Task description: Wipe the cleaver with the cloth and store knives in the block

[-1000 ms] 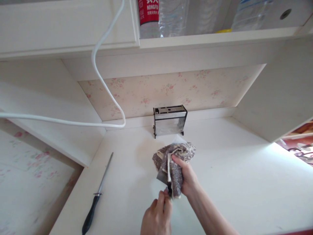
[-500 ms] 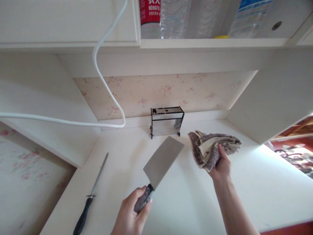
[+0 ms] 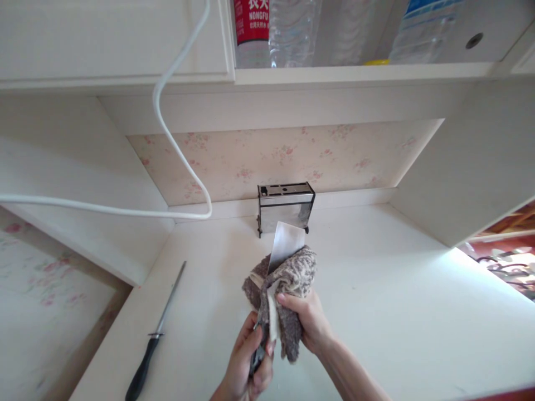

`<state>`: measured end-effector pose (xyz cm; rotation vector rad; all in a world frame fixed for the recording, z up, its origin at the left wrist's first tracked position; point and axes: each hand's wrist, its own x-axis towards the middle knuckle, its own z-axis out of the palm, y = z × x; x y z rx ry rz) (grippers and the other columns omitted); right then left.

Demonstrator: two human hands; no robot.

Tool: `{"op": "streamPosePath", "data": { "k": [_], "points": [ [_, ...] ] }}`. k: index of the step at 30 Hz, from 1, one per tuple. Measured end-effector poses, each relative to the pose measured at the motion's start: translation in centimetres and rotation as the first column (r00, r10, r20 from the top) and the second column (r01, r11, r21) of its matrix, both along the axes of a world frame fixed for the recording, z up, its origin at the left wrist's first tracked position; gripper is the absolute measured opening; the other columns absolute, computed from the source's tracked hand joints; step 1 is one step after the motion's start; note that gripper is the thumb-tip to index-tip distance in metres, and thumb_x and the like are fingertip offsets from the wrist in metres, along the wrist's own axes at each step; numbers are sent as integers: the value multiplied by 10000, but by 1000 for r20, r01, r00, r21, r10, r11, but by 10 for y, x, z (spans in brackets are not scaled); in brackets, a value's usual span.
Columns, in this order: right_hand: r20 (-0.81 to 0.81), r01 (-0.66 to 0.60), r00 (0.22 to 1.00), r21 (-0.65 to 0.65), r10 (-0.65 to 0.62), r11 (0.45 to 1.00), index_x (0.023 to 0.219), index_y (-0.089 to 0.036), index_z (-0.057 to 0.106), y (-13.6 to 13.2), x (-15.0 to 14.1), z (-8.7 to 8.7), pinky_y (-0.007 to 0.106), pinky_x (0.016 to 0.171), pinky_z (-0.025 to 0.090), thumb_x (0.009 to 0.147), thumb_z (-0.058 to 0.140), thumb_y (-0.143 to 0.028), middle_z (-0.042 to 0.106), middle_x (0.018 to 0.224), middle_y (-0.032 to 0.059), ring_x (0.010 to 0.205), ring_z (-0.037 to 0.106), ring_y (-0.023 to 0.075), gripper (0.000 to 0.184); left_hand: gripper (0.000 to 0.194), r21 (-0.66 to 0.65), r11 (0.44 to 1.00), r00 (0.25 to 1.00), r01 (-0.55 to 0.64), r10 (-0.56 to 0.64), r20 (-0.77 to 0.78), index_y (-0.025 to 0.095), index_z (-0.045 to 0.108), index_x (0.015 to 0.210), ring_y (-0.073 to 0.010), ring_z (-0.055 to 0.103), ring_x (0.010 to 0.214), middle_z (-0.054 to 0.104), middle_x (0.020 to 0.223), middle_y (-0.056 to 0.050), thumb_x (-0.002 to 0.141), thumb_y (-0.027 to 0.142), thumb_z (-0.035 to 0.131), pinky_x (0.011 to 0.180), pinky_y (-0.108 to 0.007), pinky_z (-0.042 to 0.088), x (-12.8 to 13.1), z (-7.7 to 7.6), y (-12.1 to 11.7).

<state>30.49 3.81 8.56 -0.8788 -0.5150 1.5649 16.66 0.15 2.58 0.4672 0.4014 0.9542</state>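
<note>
My left hand (image 3: 246, 356) is closed around the dark handle of a cleaver (image 3: 288, 239), whose blade points away from me over the white counter. With my right hand (image 3: 305, 317) I grip a grey-brown and cream cloth (image 3: 295, 273), which is folded around the blade. Only the far end of the blade shows above the cloth; the rest is covered. A honing steel (image 3: 156, 328) with a black handle lies on the counter to the left of my hands.
A metal and black rack-like stand (image 3: 286, 206) stands by the back wall, just beyond the blade tip. A white cable (image 3: 179, 145) hangs across the left. Plastic bottles (image 3: 292, 33) fill an overhead shelf (image 3: 355, 74). Side panels flank the white counter (image 3: 376, 312).
My right hand has brought the cloth left onto the cleaver, and it now wraps the blade. The cleaver has turned more upright in my left hand. The honing steel has stayed put.
</note>
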Motion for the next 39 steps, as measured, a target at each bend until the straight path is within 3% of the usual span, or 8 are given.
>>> {"op": "streamPosePath", "data": {
  "k": [8, 18, 21, 24, 28, 32, 37, 39],
  "points": [
    [54, 108, 993, -80, -104, 991, 987, -124, 643, 13, 36, -2, 367, 708, 573, 646, 776, -196, 730, 894, 98, 735, 698, 255, 372, 180, -85, 976, 973, 200, -188, 132, 253, 568, 859, 16, 225, 255, 512, 614, 79, 874, 429, 533, 232, -104, 237, -8, -19, -8],
    [75, 414, 910, -80, -408, 907, 966, -127, 655, 44, 93, 22, 337, 631, 595, 600, 806, -231, 738, 814, 75, 656, 697, 238, 410, 275, -79, 939, 942, 336, -336, 9, 265, 510, 919, 24, 240, 281, 503, 582, 82, 789, 462, 650, 280, -79, 179, -17, -2, -7],
    [45, 507, 862, -44, -506, 861, 988, -159, 652, 52, 115, 17, 326, 688, 593, 649, 764, -295, 740, 835, 44, 705, 702, 223, 382, 314, -28, 957, 952, 288, -290, -100, 250, 452, 866, 29, 235, 283, 510, 568, 82, 775, 463, 665, 305, -71, 159, -27, 0, -8],
    [26, 427, 904, -63, -426, 902, 983, -185, 662, 44, 133, 1, 365, 771, 578, 698, 706, -393, 742, 862, 51, 817, 702, 253, 355, 317, 41, 987, 952, 155, -139, -272, 239, 441, 838, 28, 245, 284, 511, 578, 83, 781, 464, 657, 314, -81, 161, -36, 8, -5],
    [20, 273, 962, -97, -272, 957, 909, -209, 685, 12, 124, -26, 416, 821, 551, 691, 679, -540, 743, 843, 71, 915, 682, 293, 397, 253, 213, 977, 808, -19, 141, -573, 215, 556, 906, 16, 275, 329, 515, 626, 68, 793, 421, 651, 320, -117, 203, -35, 31, 6],
    [-154, 49, 986, -119, -67, 992, 804, -202, 689, -13, 78, -37, 424, 779, 551, 555, 794, -535, 741, 787, 67, 783, 696, 288, 428, 219, 527, 841, 505, 126, 403, -763, 210, 640, 1012, -110, 568, 620, 635, 769, -21, 804, 276, 639, 573, -195, 455, -15, 41, 16],
    [-214, 69, 971, -181, -108, 981, 845, -151, 674, -9, 24, -27, 335, 711, 555, 616, 813, -359, 733, 787, 56, 675, 686, 211, 339, 500, 692, 415, 165, 591, 777, -607, 229, 584, 1180, -220, 656, 751, 682, 990, -111, 730, 19, 524, 624, -270, 497, 16, 14, 13],
    [-171, 122, 972, -227, -163, 966, 860, -127, 668, -3, 16, -25, 306, 657, 552, 659, 787, -309, 729, 774, 59, 631, 678, 193, 296, 532, 679, 310, 81, 665, 875, -478, 202, 592, 1152, -216, 653, 688, 682, 999, -135, 683, -30, 498, 559, -261, 485, 23, 4, 8]
  ]
}}
